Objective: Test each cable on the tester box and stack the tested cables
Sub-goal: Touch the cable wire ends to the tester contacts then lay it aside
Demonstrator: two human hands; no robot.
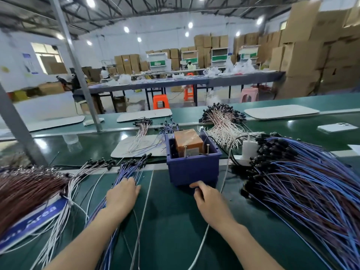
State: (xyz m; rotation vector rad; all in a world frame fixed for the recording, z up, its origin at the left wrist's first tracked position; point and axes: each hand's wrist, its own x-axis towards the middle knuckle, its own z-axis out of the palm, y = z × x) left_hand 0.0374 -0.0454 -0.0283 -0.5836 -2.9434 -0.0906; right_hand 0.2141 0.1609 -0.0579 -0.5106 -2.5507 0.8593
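Note:
The tester box (192, 168) is a blue plastic bin holding an orange block with two metal pins; it stands mid-table. My left hand (122, 193) lies flat, fingers straight, on a stack of blue cables (126, 172) left of the box. My right hand (206, 197) is just below the box's front wall, fingers curled, thumb stretched toward the box; whether it pinches a cable end I cannot tell. A big heap of blue and brown cables (303, 188) with black plugs spreads on the right.
Brown cables (29, 188) and white ones (78, 178) fan out at left over a blue sign (37, 219). A white charger (248, 149), white-cable bundles (222, 123) and a phone (337, 127) lie behind. A grey post (11, 121) stands at left.

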